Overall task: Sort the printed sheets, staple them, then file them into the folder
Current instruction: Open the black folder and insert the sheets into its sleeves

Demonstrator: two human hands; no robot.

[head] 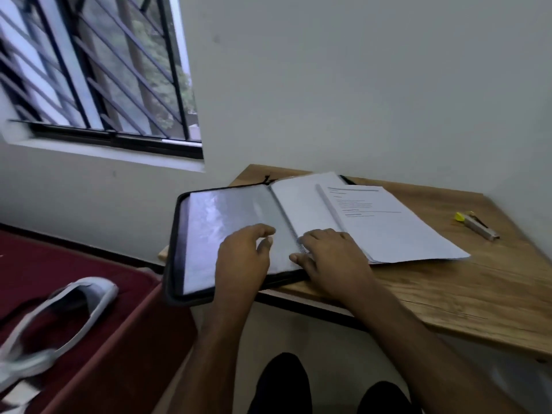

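A black zip folder (176, 249) lies open across the left end of the wooden table (448, 294), its left half hanging past the table's edge. Shiny clear sleeves (215, 222) cover the left side. A white page (301, 201) fills the right side near the spine. Printed sheets (388, 228) lie over the folder's right half, text facing up. My left hand (242, 258) rests on the clear sleeve with fingers loosely curled. My right hand (331, 255) lies at the spine's lower end, fingertips on the page edges. Whether it pinches a sheet is hidden.
A stapler (478, 225) with a yellow end sits near the table's right rear. The wall stands directly behind the table. A maroon bed (89, 294) with a white strap lies to the left. My dark-clothed knees show below the table edge.
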